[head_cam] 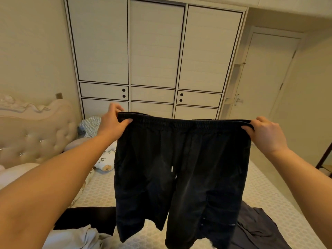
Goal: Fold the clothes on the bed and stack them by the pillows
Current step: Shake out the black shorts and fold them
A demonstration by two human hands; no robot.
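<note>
A pair of black shorts [179, 169] with an elastic waistband hangs spread out in the air above the bed [100, 187]. My left hand [113, 123] pinches the left end of the waistband. My right hand [265, 133] pinches the right end. Both legs of the shorts hang straight down. On the bed lie a black garment [86, 218] at the lower left, a white garment [71, 238] below it, and a dark grey garment [255, 229] at the lower right. A pale pillow [12, 173] lies at the left by the headboard.
A tufted cream headboard [34, 133] stands at the left. A floral pillow or cloth [106, 159] and a checked cloth [89, 124] lie at the far side of the bed. A white wardrobe [154, 56] fills the far wall, with a door [265, 74] to its right.
</note>
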